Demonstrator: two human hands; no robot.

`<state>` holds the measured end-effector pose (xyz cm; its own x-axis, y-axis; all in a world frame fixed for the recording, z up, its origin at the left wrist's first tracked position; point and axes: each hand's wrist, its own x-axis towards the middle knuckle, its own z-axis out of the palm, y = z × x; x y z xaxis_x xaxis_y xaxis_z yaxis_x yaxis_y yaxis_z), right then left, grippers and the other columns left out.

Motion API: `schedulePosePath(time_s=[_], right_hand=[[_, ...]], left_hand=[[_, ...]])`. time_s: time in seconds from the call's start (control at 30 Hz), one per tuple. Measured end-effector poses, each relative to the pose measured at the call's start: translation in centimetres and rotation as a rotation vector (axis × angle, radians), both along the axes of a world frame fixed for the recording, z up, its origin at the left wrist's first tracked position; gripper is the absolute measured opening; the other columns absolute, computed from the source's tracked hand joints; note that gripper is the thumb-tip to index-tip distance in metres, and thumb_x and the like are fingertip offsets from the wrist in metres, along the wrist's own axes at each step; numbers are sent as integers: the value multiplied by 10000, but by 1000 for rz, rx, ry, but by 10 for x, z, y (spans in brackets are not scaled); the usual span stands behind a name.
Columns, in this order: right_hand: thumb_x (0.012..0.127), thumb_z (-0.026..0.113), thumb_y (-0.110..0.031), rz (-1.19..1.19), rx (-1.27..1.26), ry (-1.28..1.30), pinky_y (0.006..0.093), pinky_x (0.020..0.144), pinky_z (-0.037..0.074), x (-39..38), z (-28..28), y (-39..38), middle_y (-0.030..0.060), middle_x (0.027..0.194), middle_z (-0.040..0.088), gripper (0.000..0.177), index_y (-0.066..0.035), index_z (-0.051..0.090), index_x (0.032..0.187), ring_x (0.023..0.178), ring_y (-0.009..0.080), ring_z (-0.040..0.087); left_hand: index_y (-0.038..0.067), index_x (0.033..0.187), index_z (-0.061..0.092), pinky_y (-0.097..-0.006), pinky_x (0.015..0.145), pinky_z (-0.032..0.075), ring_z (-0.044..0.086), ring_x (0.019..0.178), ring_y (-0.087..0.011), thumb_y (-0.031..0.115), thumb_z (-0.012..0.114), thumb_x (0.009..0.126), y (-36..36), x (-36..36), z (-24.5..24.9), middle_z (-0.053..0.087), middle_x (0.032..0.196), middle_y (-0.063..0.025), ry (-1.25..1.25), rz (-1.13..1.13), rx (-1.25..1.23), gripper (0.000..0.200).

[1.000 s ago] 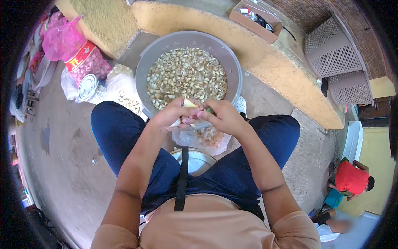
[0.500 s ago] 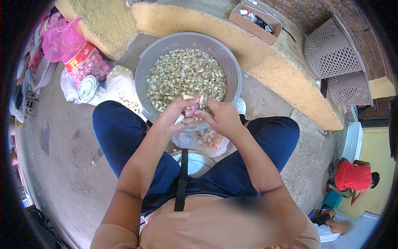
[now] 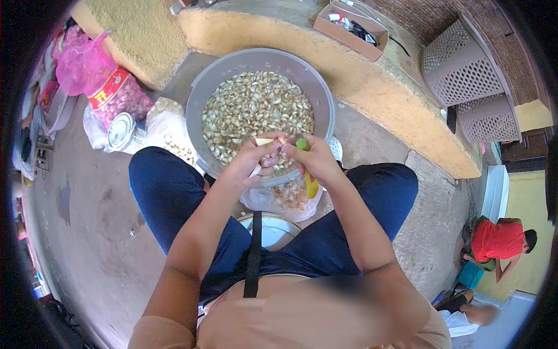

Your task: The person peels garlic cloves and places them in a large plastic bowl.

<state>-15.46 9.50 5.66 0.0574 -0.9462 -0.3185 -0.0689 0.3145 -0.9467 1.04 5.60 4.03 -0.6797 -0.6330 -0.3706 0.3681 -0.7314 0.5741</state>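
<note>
My left hand is closed around pale garlic cloves; one shows above the fingers and another below at the palm. My right hand grips a small knife with a green and yellow handle; its blade is hardly visible. The fingertips of both hands meet at a small clove over the near rim of a large grey tub. Inside the tub lie many garlic cloves, apparently in water. Below my hands, a clear plastic bag holds papery peels.
Left of the tub are a white bag of cloves, a can and pink net sacks. A low yellow wall curves behind, bearing a cardboard box. A round lid lies between my legs. Two people sit at right.
The knife's green and yellow handle has come into view in my right hand, which has turned slightly. My left hand stays about where it was, still with cloves.
</note>
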Motion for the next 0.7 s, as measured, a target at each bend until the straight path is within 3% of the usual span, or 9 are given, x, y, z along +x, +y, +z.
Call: schedulePosePath(time_s=[0.13, 0.23, 0.33, 0.4, 0.53, 0.7], right_hand=[[738, 645, -224, -37, -36, -6, 233, 363, 348, -4, -7, -2, 20, 504, 496, 233, -9, 559, 759, 394, 81, 449], [744, 639, -216, 10, -105, 135, 240, 374, 364, -5, -8, -3, 28, 520, 510, 221, -7, 569, 768, 404, 79, 456], [730, 639, -213, 45, -106, 233, 283, 450, 411, -4, 4, -2, 80, 568, 540, 242, 12, 568, 783, 471, 148, 513], [711, 640, -218, 99, -248, 366, 310, 518, 426, -4, 2, -1, 122, 619, 555, 264, 20, 569, 800, 542, 207, 537], [678, 634, -223, 87, -315, 403, 347, 611, 428, -2, -1, 0, 180, 704, 565, 297, 32, 572, 818, 651, 292, 546], [672, 611, -205, 13, -308, 336, 332, 553, 421, 2, -7, -1, 159, 654, 562, 262, 19, 579, 805, 586, 256, 546]], left_hand=[[37, 1056, 504, -150, 341, 234, 352, 470, -40, 124, 540, 809, 1, -2, 2, 451, 634, 25, -118, -5, -66, 264], [19, 1040, 514, -157, 347, 247, 367, 470, -37, 150, 543, 816, -1, -1, 7, 453, 628, 31, -209, -50, -167, 262], [2, 1011, 535, -165, 363, 271, 392, 474, -33, 197, 547, 824, 1, -1, 14, 453, 618, 39, -388, -29, -265, 271], [-6, 999, 538, -170, 369, 280, 397, 472, -36, 217, 549, 824, 2, -1, 13, 455, 607, 37, -470, -16, -322, 284], [-14, 983, 536, -185, 374, 291, 400, 458, -48, 211, 547, 823, 1, -1, 8, 469, 602, 21, -429, -36, -359, 276], [-14, 970, 538, -197, 379, 301, 396, 446, -55, 195, 539, 826, 0, -1, 7, 468, 585, 14, -421, -29, -377, 253]])
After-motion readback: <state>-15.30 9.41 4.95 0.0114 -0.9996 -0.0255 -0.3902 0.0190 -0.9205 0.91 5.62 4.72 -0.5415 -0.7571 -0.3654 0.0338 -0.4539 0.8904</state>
